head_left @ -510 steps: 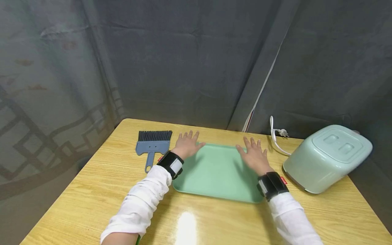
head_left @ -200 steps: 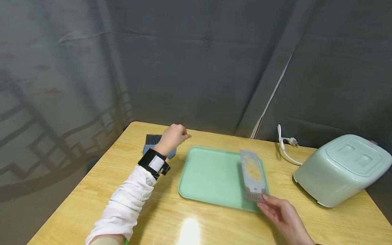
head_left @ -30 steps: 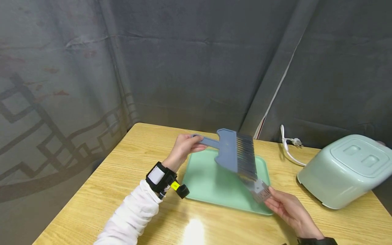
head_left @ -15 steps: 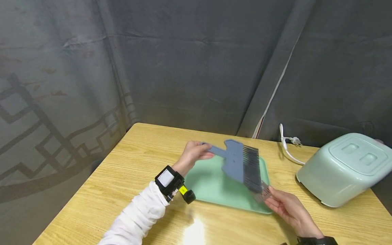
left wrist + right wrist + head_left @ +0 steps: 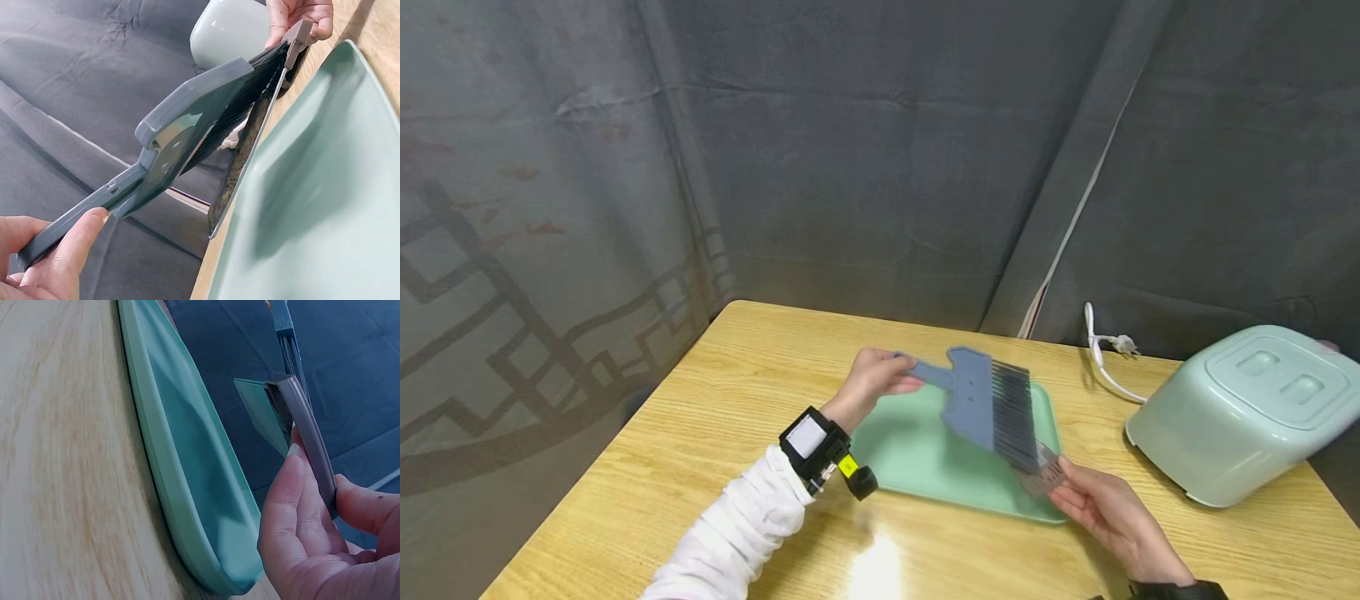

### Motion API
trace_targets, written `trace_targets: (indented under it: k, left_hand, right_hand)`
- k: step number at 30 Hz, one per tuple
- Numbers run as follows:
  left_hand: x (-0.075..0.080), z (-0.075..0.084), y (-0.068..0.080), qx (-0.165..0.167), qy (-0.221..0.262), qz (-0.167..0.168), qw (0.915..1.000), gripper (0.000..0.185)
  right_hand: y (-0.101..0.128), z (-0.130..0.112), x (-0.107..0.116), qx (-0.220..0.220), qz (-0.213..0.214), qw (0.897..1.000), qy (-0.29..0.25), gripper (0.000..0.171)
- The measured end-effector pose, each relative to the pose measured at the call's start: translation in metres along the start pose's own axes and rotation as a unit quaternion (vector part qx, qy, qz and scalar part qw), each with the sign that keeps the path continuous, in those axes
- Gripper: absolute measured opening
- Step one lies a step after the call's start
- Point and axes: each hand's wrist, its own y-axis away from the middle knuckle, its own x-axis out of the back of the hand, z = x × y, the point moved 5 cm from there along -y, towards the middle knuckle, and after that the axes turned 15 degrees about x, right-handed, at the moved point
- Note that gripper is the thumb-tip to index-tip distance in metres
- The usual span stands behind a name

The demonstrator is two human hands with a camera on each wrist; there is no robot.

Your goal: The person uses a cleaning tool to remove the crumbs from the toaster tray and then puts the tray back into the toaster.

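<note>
My left hand (image 5: pixel 872 383) grips the handle of a blue-grey hand brush (image 5: pixel 972 396) over the green serving tray (image 5: pixel 895 446). Its dark bristles (image 5: pixel 234 119) lie along the upper face of a thin crumb tray (image 5: pixel 1043 479). My right hand (image 5: pixel 1105 508) pinches that crumb tray by its grey-brown slotted end (image 5: pixel 306 437), near the serving tray's right front corner. Tan crumbs (image 5: pixel 236 172) show on the crumb tray's face in the left wrist view. From the head, the brush hides most of the crumb tray.
A pale green toaster (image 5: pixel 1240 417) stands to the right on the wooden table (image 5: pixel 647 467). Its white cord and plug (image 5: pixel 1123 344) lie behind it, near the table's back edge. A grey curtain (image 5: pixel 850 167) hangs behind.
Earlier, my right hand took up the crumb tray and my left hand lifted the brush off the table. Over the last second the brush moved rightward and down, towards my right hand.
</note>
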Motion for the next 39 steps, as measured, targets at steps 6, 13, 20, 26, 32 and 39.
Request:
trace_targets:
  k: [6, 13, 20, 26, 32, 39]
  left_hand:
    - [-0.004, -0.002, -0.002, -0.004, -0.001, -0.008, 1.0000, 0.023]
    - [-0.004, -0.004, -0.003, -0.001, -0.001, -0.018, 0.9998, 0.022]
    - [0.007, -0.002, -0.002, -0.004, 0.010, -0.011, 0.9999, 0.022]
    - [0.017, 0.000, 0.000, -0.009, 0.007, -0.005, 0.9999, 0.025]
    - [0.026, 0.003, 0.001, -0.007, 0.006, 0.002, 1.0000, 0.026]
    - [0.035, 0.003, -0.001, 0.000, 0.017, 0.019, 0.9997, 0.026]
  right_hand:
    - [0.007, 0.001, 0.005, 0.006, 0.007, 1.000, -0.003, 0.025]
    - [0.011, 0.002, 0.008, 0.025, -0.025, 0.999, 0.004, 0.023]
    - [0.014, 0.001, 0.005, 0.048, -0.035, 0.998, 0.004, 0.021]
    - [0.012, 0.000, -0.001, 0.057, -0.028, 0.998, 0.020, 0.018]
    - [0.014, -0.001, -0.005, 0.067, -0.036, 0.997, 0.005, 0.020]
    - [0.017, -0.002, -0.006, 0.063, -0.022, 0.998, 0.022, 0.018]
